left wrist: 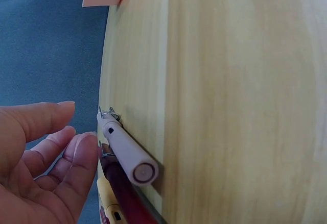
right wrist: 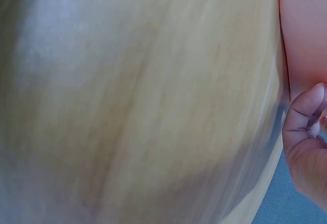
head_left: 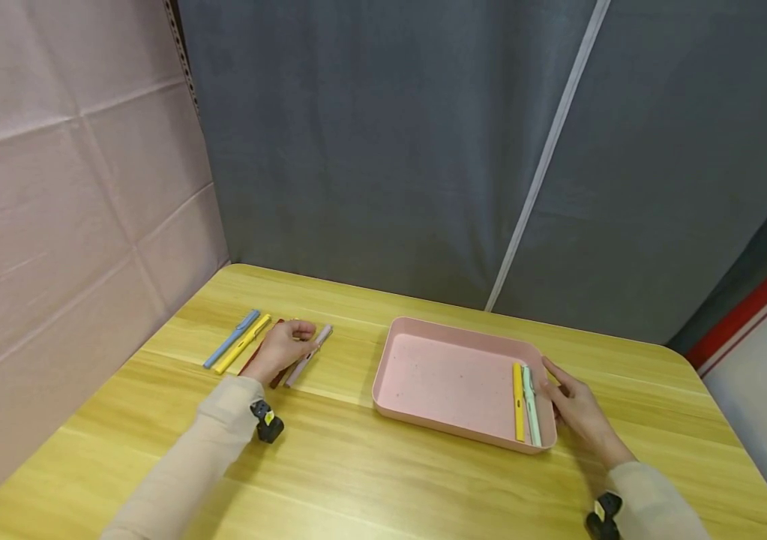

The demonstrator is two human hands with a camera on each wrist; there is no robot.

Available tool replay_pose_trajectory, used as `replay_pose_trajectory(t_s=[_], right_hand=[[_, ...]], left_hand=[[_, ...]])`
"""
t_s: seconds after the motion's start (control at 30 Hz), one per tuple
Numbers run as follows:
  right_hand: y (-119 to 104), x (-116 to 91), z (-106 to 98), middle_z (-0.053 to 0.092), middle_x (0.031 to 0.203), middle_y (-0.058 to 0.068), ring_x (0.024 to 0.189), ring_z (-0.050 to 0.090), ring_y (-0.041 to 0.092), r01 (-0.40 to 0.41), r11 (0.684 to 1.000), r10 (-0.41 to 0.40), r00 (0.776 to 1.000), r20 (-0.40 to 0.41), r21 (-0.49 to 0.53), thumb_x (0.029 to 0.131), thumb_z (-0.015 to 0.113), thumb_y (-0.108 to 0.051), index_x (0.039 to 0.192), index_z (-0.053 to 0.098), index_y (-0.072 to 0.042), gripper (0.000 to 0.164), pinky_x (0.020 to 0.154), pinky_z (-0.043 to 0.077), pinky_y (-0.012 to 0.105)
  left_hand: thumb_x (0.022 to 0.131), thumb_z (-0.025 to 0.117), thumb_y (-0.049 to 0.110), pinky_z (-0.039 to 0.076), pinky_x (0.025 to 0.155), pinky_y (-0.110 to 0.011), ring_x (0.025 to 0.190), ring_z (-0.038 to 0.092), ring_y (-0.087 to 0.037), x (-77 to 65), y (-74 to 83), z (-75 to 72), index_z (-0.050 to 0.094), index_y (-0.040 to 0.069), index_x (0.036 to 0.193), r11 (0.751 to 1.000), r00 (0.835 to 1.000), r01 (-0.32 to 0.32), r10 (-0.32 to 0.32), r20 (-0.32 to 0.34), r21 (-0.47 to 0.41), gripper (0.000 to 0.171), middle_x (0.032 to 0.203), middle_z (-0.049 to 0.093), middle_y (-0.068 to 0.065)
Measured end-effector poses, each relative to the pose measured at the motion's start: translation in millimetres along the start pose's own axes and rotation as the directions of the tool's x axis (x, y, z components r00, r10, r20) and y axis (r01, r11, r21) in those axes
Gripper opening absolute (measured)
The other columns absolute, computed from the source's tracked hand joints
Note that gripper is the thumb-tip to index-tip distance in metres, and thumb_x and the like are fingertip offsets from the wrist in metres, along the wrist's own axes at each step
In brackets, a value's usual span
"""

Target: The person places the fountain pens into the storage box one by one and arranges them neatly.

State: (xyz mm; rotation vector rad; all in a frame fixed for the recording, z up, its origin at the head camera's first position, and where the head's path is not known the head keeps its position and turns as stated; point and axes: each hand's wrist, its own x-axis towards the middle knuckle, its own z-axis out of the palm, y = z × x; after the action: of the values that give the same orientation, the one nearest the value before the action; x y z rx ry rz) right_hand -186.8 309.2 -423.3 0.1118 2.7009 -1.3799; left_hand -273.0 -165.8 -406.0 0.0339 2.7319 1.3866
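My left hand [head_left: 282, 349] hovers over a row of pens on the table, its thumb and fingertips apart with nothing between them. Closest to those fingertips lies a pale purple pen [left wrist: 127, 152], with a dark red pen [left wrist: 120, 183] beside it and a yellow one [left wrist: 106, 196] further down in the left wrist view. A blue pen [head_left: 232, 339] and a yellow pen [head_left: 243, 344] lie left of the hand, which partly hides the middle pens. My right hand [head_left: 582, 411] holds the right rim of a pink tray [head_left: 450, 382].
Inside the tray, along its right end, a yellow pen [head_left: 519, 403] and a mint green pen [head_left: 531, 406] lie side by side. The wooden table [head_left: 343, 465] ends at a grey curtain [head_left: 370, 150] behind, and a pale cloth wall [head_left: 73, 247] stands at left.
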Motion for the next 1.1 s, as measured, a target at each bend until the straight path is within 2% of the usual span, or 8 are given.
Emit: replay_pose_trajectory(t_s=[0.33, 0.53, 0.77, 1.1], right_hand=[[0, -1, 0, 0.043, 0.076, 0.004, 0.060, 0.044, 0.009, 0.001, 1.000, -0.001, 1.000, 0.004, 0.016, 0.101, 0.042, -0.030, 0.151, 0.017, -0.010, 0.059, 0.052, 0.042, 0.022], [0, 0, 0, 0.043, 0.076, 0.003, 0.059, 0.044, 0.008, 0.002, 0.999, -0.002, 1.000, 0.001, 0.037, 0.101, 0.042, -0.027, 0.151, 0.017, -0.011, 0.058, 0.052, 0.042, 0.022], [0, 0, 0, 0.044, 0.076, 0.004, 0.060, 0.045, 0.009, 0.005, 0.999, -0.005, 1.000, 0.002, 0.036, 0.101, 0.042, -0.028, 0.151, 0.016, -0.010, 0.059, 0.052, 0.043, 0.022], [1, -1, 0, 0.044, 0.078, 0.005, 0.061, 0.045, 0.009, 0.009, 0.999, -0.009, 1.000, 0.003, 0.035, 0.101, 0.042, -0.026, 0.151, 0.016, -0.009, 0.059, 0.053, 0.042, 0.022]], left_hand=[[0.085, 0.067, 0.007, 0.054, 0.075, -0.032, 0.102, 0.060, -0.031, 0.9, -2.2, 0.6, 0.059, -0.002, 0.121, 0.999, 1.000, -0.018, 0.019, -0.005, 0.029, 0.037, 0.116, 0.061, -0.020], [0.084, 0.068, 0.006, 0.053, 0.079, -0.035, 0.101, 0.060, -0.031, 1.1, -1.8, 2.5, 0.061, -0.002, 0.119, 0.995, 0.999, -0.036, 0.039, -0.030, 0.091, 0.036, 0.114, 0.063, -0.019], [0.083, 0.069, 0.007, 0.052, 0.081, -0.037, 0.101, 0.060, -0.030, 1.9, -1.0, 6.3, 0.062, 0.000, 0.118, 0.991, 0.999, -0.005, 0.012, -0.051, 0.136, 0.036, 0.114, 0.063, -0.018], [0.083, 0.065, 0.001, 0.051, 0.085, -0.038, 0.103, 0.059, -0.031, 4.0, -1.1, 10.4, 0.059, -0.003, 0.121, 0.981, 0.997, -0.039, 0.051, -0.056, 0.192, 0.038, 0.112, 0.063, -0.019]])
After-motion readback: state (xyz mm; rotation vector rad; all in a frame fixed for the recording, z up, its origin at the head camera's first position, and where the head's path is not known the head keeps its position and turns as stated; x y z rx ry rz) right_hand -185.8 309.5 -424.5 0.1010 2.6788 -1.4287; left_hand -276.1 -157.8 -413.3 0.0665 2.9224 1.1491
